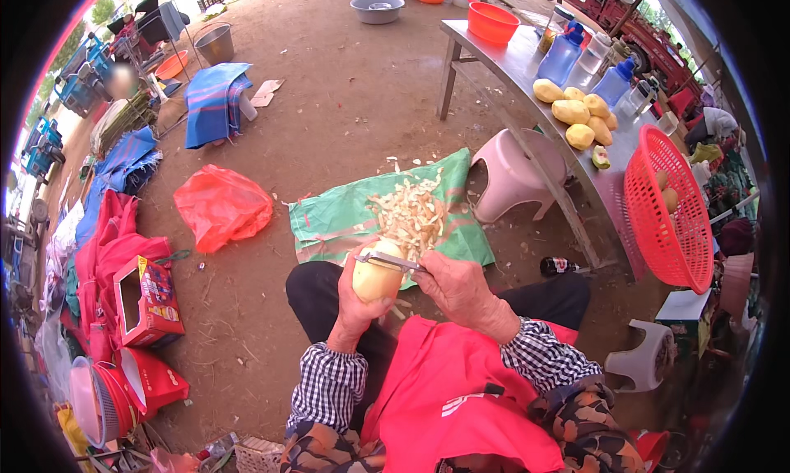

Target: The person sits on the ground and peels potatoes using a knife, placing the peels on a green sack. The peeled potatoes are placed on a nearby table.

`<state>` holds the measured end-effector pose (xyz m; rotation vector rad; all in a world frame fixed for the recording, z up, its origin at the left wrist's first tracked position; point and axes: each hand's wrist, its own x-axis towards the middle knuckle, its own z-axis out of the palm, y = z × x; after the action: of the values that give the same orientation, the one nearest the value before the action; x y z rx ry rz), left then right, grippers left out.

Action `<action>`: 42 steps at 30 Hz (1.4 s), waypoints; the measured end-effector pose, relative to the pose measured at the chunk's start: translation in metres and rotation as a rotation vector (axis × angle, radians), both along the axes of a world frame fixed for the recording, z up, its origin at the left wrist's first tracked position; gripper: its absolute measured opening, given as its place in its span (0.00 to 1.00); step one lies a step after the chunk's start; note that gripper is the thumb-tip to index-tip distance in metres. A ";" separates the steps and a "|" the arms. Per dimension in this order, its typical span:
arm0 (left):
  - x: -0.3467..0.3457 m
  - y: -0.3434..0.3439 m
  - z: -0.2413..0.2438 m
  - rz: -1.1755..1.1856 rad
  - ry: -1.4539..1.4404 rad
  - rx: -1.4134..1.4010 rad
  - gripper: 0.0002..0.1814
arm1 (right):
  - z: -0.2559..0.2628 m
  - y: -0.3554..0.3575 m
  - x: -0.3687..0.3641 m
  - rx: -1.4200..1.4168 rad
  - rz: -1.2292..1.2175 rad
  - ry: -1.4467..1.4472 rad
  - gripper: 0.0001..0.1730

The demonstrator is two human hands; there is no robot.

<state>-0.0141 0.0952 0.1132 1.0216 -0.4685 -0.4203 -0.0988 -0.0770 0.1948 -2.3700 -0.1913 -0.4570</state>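
Note:
My left hand (356,306) is wrapped around a mostly bare, pale yellow potato (378,281) above my knees. A metal peeler (390,262) is gripped by its handle in my right hand (460,289), its blade lying across the upper part of the potato. Beyond my hands, a heap of peelings (410,213) rests on a green woven sack (333,217) spread over the dirt ground. To the right, several peeled potatoes (571,112) are piled on a metal table (524,71). Brown potatoes (669,199) show inside a tilted red plastic basket (655,164) at the table's near end.
Under the table's edge stands a pink plastic stool (515,170), with a dark bottle (558,266) lying nearby. Water bottles (560,59) and a red dipper (494,25) stand on the table. On the left are a red plastic bag (223,207) and an open cardboard box (148,303).

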 end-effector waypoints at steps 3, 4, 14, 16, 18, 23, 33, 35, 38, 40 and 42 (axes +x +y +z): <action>0.000 -0.002 -0.006 0.014 0.014 0.003 0.53 | -0.009 -0.001 0.002 -0.001 -0.005 0.004 0.09; 0.000 0.000 -0.008 0.025 0.001 0.014 0.52 | -0.014 0.000 0.004 -0.001 0.000 -0.001 0.10; 0.006 -0.015 -0.015 0.137 0.172 0.012 0.45 | -0.054 -0.013 0.049 -0.180 -0.209 -0.137 0.10; 0.002 -0.011 -0.016 0.158 0.139 0.004 0.46 | -0.065 -0.019 0.049 -0.147 -0.317 -0.024 0.10; 0.003 -0.008 -0.022 0.184 0.049 -0.021 0.48 | -0.067 -0.041 0.046 -0.088 -0.462 0.163 0.11; 0.006 -0.006 -0.022 0.204 0.174 0.034 0.49 | -0.037 -0.016 0.029 0.115 -0.130 0.116 0.13; -0.001 -0.009 -0.018 0.183 0.064 0.079 0.45 | -0.037 -0.009 0.027 0.047 0.016 0.128 0.12; 0.000 -0.010 -0.030 0.233 0.092 0.147 0.43 | -0.050 -0.012 0.036 -0.005 -0.019 0.071 0.12; 0.010 -0.013 -0.036 0.283 0.117 0.208 0.42 | -0.058 -0.015 0.056 -0.105 -0.081 -0.073 0.11; 0.005 -0.013 -0.034 0.266 0.059 0.103 0.43 | -0.084 -0.028 0.065 -0.115 -0.232 0.126 0.11; 0.003 -0.011 -0.021 0.229 -0.023 -0.006 0.43 | -0.103 -0.047 0.072 -0.112 -0.358 0.292 0.11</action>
<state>-0.0110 0.0844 0.0918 1.0612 -0.3678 -0.2032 -0.0270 -0.1241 0.0915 -2.5548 0.3548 -0.2622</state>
